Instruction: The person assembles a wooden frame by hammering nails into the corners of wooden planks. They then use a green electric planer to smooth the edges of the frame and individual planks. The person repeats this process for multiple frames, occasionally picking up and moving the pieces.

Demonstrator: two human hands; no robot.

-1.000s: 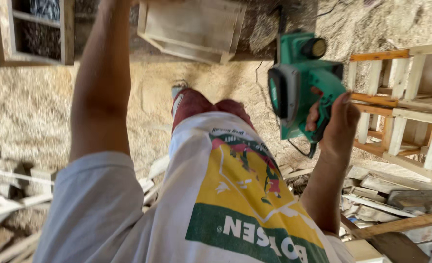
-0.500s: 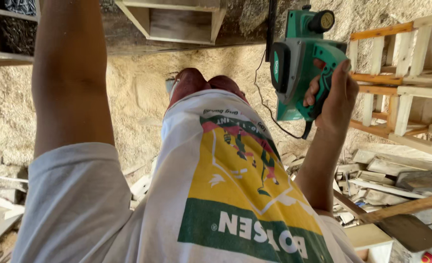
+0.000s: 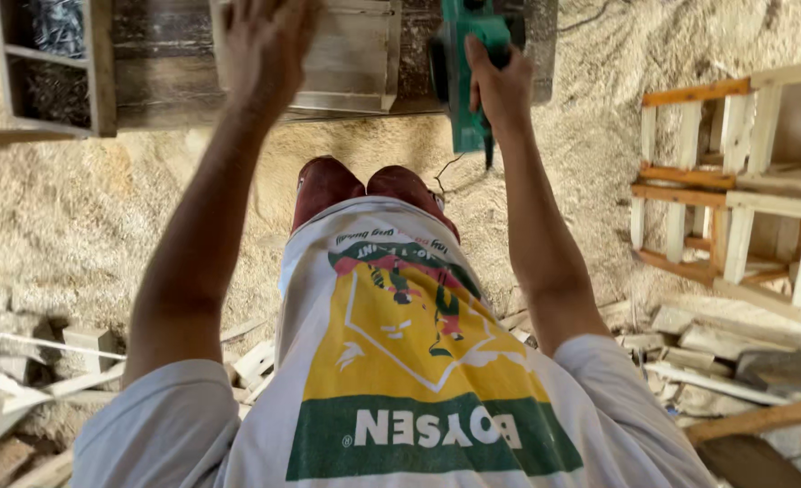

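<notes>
At twelve o'clock, left hand point(image 3: 265, 45) presses spread on the wooden frame point(image 3: 346, 54); right hand point(image 3: 500, 86) grips the green planer point(image 3: 463, 81).

My right hand point(image 3: 500, 86) grips a planer point(image 3: 468, 81) of smooth, glossy green plastic. My left hand point(image 3: 265, 50) lies on a pale wooden frame point(image 3: 346, 54), sanded and matt. Rough sawdust point(image 3: 75, 217) covers the floor. My shirt point(image 3: 400, 380) is soft printed cloth.

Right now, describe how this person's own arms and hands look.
Both arms are bare from short white sleeves down. The left hand and right hand wear no gloves. No watch, ring or band shows. The shirt's front is yellow and green.
</notes>
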